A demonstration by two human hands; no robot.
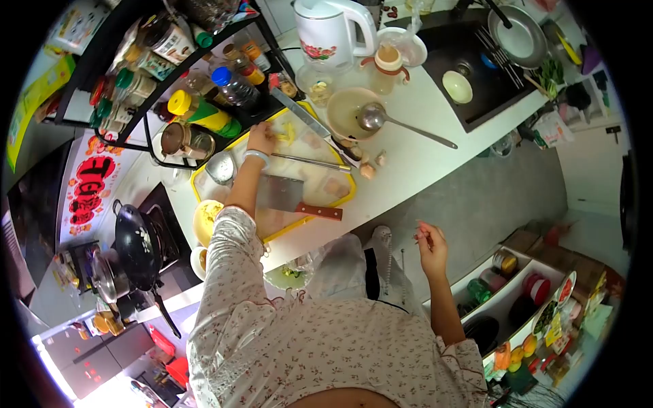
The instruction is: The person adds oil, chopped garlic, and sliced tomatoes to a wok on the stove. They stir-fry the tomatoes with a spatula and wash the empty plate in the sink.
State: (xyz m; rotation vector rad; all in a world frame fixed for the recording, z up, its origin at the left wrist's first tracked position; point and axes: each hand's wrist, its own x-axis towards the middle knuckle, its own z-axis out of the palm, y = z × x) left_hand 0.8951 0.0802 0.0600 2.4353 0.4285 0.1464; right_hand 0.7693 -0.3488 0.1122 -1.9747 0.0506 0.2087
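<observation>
Yellow strips [288, 134], scattered, on yellow-rimmed board [317, 182]

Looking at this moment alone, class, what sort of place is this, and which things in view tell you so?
Most likely a home kitchen: a black wok sits on the stove, a cleaver lies on the cutting board, and a dark sink is set into the white counter.

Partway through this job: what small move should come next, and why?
Probably have the left hand gather the yellow strips: it is already right beside them at the cutting board, though its grip is unclear. The cleaver lies flat on the board, held by neither hand, and the right hand is away from the counter.
</observation>
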